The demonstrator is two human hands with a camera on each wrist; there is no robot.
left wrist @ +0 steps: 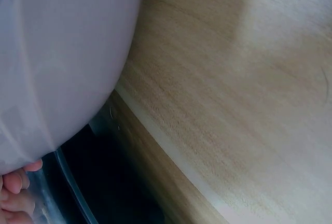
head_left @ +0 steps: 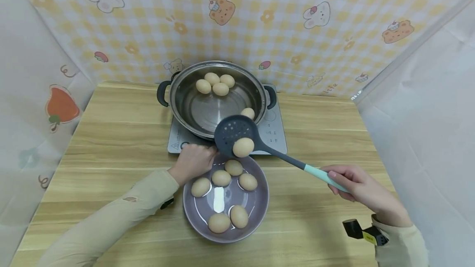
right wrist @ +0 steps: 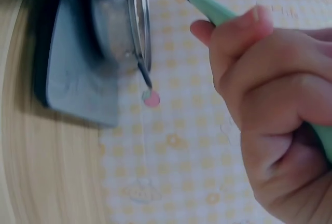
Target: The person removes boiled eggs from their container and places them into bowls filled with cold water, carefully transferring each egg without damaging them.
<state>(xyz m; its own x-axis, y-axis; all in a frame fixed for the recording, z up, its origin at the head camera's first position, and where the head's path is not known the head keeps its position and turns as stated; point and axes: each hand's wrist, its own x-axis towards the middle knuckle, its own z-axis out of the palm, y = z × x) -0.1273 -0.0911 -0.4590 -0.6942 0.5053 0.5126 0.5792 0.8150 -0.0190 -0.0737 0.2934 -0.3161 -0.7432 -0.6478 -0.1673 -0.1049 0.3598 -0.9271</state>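
Observation:
My right hand (head_left: pixel 358 186) grips the mint-green handle of a dark grey slotted ladle (head_left: pixel 237 129), its fingers curled round it in the right wrist view. One egg (head_left: pixel 243 147) lies on the ladle's near edge. The ladle head is over the pot's near rim and the far side of a purple bowl (head_left: pixel 262 213). Several eggs (head_left: pixel 239 216) lie in the bowl. At the bowl's far left rim my left hand (head_left: pixel 194 162) holds on with curled fingers, partly shown below the bowl in the left wrist view. A steel pot (head_left: pixel 208 112) contains several eggs (head_left: pixel 220 89).
Under the pot is a flat grey induction cooker (head_left: pixel 276 131) on a wooden table (head_left: pixel 122 135). The pot's black side handles (head_left: pixel 162 94) stick out left and right. A yellow checked cloth (head_left: pixel 241 40) hangs behind, and pale sheets (head_left: pixel 426 106) flank both sides.

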